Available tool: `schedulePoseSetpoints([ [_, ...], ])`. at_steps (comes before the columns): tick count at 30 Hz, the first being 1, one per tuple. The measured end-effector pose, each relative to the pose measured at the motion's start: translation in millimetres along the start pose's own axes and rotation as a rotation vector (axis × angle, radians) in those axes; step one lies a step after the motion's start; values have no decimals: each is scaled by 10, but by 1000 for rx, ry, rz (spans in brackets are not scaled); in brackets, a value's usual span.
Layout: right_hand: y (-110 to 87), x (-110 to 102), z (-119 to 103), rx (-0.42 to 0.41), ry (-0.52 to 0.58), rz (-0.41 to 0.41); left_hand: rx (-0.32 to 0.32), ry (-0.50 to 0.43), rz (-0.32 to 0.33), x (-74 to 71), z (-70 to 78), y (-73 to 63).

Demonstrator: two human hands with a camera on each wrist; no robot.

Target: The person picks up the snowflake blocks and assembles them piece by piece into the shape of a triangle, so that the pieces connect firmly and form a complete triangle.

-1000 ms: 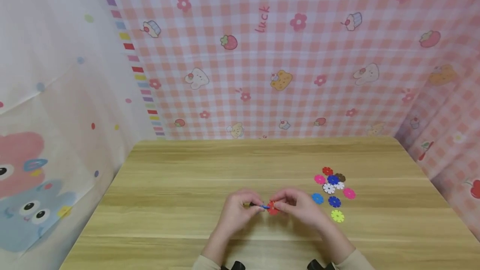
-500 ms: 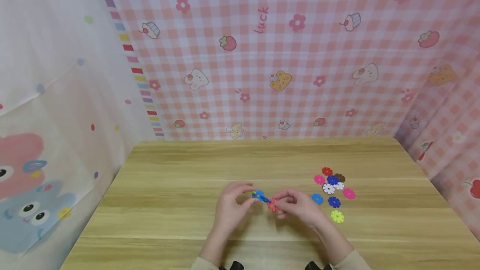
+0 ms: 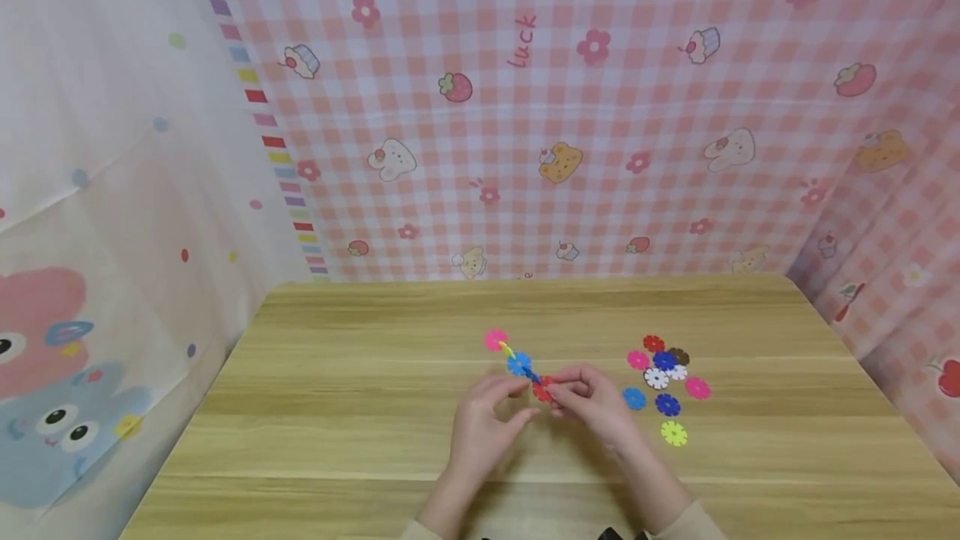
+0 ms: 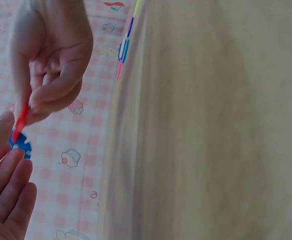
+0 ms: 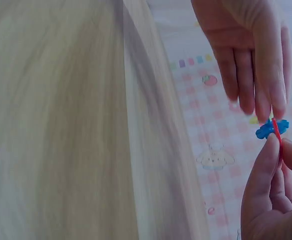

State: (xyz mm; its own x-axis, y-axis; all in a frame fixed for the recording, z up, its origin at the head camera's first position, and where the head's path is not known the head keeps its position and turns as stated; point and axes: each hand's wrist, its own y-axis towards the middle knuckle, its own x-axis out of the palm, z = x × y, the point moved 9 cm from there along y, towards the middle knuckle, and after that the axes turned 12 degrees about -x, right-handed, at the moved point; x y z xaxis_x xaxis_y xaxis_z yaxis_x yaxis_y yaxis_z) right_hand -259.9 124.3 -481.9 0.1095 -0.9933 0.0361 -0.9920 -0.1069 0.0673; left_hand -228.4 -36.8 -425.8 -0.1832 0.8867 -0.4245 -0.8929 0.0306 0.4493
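A chain of linked notched plastic discs runs up and away from my hands in the head view: pink (image 3: pixel 495 341), yellow (image 3: pixel 507 350), light blue (image 3: pixel 518 364), dark blue (image 3: pixel 532 375) and red (image 3: pixel 542 391). My right hand (image 3: pixel 592 411) pinches the red disc (image 5: pixel 278 137) between thumb and fingers. My left hand (image 3: pixel 483 423) has its fingertips right at the chain's dark blue part, thumb spread away from them. In the right wrist view, the left hand's fingers (image 5: pixel 244 80) reach down nearly straight, just above the blue disc (image 5: pixel 265 129).
On the wooden table (image 3: pixel 337 398), right of my hands, lie several loose discs, among them a white disc (image 3: pixel 656 378), a brown disc (image 3: pixel 678 356) and a yellow-green disc (image 3: pixel 674 433). A pink checked cloth (image 3: pixel 450 148) hangs behind the table.
The chain has swung up and away from me, bringing its yellow and pink discs into sight. My left hand has moved from the light blue disc toward the red end, its grip loosened.
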Motion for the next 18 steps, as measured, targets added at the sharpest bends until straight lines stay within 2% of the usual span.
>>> schedulePoseSetpoints([
  [8,-7,127,-42,-43,-75,-14,-81,-40,-9,4,-64,-6],
  [15,-2,141,-17,-40,-78,38,-193,-176,-54,2,-139,16],
  [18,0,141,-16,-37,-72,64,-249,-202,-76,13,-175,19],
])
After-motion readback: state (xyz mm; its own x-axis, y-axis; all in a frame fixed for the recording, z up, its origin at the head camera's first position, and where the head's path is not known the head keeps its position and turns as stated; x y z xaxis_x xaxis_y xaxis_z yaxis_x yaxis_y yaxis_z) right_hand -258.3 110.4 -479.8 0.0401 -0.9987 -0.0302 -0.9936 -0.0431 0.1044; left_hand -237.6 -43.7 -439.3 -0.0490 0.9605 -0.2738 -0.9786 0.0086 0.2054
